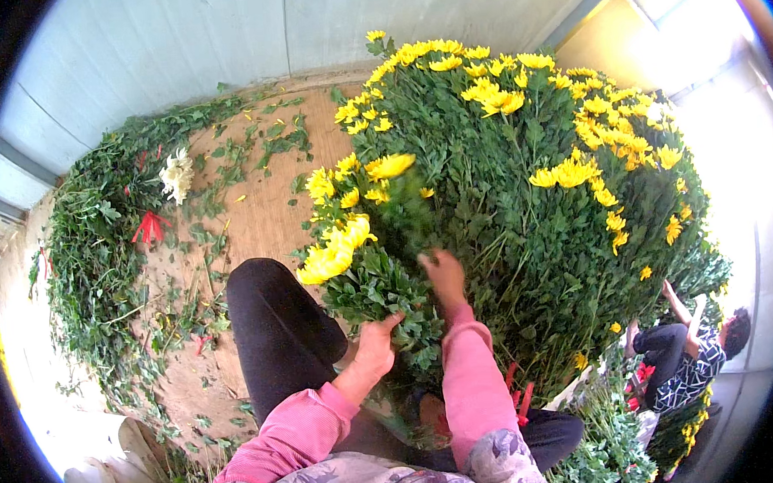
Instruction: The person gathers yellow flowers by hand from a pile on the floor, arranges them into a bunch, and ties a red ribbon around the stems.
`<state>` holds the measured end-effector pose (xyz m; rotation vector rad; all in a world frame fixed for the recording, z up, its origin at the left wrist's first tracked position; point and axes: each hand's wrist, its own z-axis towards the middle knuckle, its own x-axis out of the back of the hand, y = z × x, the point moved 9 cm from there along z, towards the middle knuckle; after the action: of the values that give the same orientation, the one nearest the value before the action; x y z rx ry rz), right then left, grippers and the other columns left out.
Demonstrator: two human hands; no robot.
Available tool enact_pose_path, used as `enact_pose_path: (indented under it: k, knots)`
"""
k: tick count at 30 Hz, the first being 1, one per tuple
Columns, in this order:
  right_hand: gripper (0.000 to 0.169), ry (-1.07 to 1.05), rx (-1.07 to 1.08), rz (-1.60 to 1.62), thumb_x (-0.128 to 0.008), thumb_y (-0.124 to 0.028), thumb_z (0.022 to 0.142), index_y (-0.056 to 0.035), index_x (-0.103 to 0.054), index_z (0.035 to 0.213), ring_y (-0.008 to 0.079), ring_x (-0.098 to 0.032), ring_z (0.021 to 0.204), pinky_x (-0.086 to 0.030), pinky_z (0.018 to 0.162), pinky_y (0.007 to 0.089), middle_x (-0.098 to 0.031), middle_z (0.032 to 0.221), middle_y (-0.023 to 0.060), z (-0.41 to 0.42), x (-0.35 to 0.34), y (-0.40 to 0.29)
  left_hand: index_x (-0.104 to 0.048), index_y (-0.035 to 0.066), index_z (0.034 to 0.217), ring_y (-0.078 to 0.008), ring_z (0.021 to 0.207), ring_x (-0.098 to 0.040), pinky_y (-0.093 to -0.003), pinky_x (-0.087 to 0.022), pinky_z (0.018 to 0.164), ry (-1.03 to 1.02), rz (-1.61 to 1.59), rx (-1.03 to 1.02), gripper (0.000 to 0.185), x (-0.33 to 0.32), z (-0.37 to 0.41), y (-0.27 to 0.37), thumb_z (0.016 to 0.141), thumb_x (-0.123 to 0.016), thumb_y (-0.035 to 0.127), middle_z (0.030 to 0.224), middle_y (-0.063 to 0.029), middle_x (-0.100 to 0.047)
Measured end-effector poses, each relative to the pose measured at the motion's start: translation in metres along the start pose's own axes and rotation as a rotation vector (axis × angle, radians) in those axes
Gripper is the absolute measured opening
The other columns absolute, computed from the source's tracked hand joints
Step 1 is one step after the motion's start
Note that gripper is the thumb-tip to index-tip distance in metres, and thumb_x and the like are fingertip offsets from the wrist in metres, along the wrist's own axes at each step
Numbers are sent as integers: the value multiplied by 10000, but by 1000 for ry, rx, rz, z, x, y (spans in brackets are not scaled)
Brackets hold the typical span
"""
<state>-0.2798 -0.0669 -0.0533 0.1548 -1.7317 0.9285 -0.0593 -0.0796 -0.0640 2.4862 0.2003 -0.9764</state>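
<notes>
My left hand grips a bunch of yellow chrysanthemums by its leafy stems, in front of my lap. The bunch's blossoms point up and to the left, past my knee. To the right of it, my right hand pinches a single chrysanthemum stem. That stem's leaves are blurred, and a yellow blossom tops it. Beyond my right hand lies a large heap of cut yellow chrysanthemums, their blossoms mostly along its far and right sides. The lower ends of the bunch's stems are partly hidden by my hands and sleeves.
Stripped leaves and stems lie piled at the left on a wooden board, with a white chrysanthemum and a red ribbon tie. More red ties are by my right knee. Another person sits at right. A pale wall stands behind.
</notes>
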Motion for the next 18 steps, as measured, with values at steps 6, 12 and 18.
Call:
enact_pose_path:
  k: [6,12,18]
  knots:
    - [365,127,-1,228,-636,-195,910,103,-570,1110,226,-560,737,-460,649,304,-627,907,177,-34,129,-62,-629,-9,1048,-197,835,-648,-334,-519,744,-78,171,-245,216,-15,5,34,835,-641,22,971,-82,-674]
    - [508,-101,199,191,-468,145,721,49,-559,1212,334,-585,1133,-474,959,361,-613,1181,221,-83,86,-91,-635,-6,1036,-190,812,-652,-325,-522,739,-144,-45,-91,220,-53,5,50,817,-646,8,952,-75,-675]
    - [515,-152,269,247,-416,149,715,62,-553,1204,352,-588,1119,-453,964,354,-610,1162,252,-97,64,-104,-667,-3,982,-189,817,-649,-333,-533,736,-78,-116,-61,177,-43,-8,65,805,-661,-7,942,-69,-681]
